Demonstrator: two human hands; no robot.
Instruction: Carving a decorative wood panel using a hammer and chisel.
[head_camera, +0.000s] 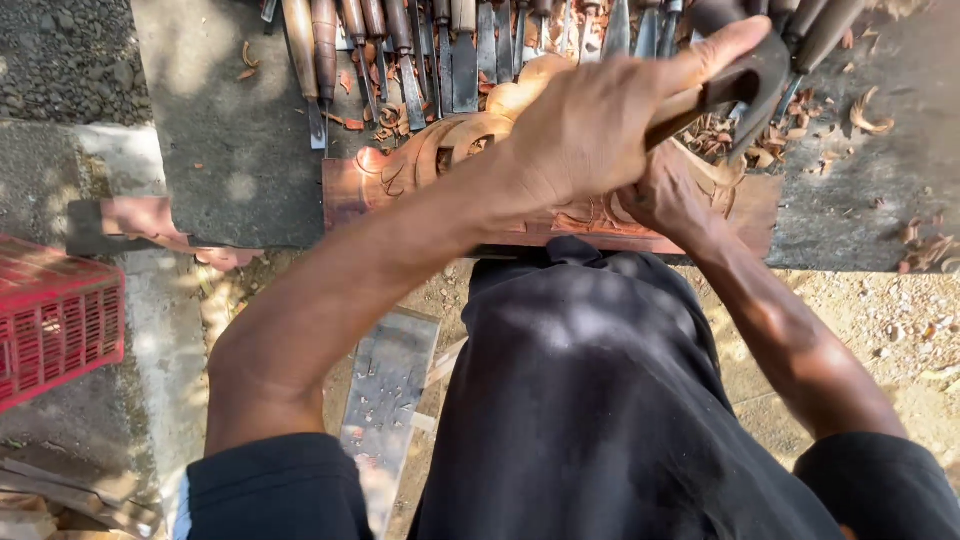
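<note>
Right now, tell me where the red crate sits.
In the head view the red plastic crate sits at the far left edge on the ground, left of the person's left arm and below-left of the carved wooden panel.

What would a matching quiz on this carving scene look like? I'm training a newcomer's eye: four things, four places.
1 hammer
2 carved wooden panel
3 plastic crate
4 chisels

A red, far left on the ground
B lined up beyond the panel
C gripped in the left hand
D under the right hand

Pairs: 1-C, 2-D, 3-A, 4-B
</note>
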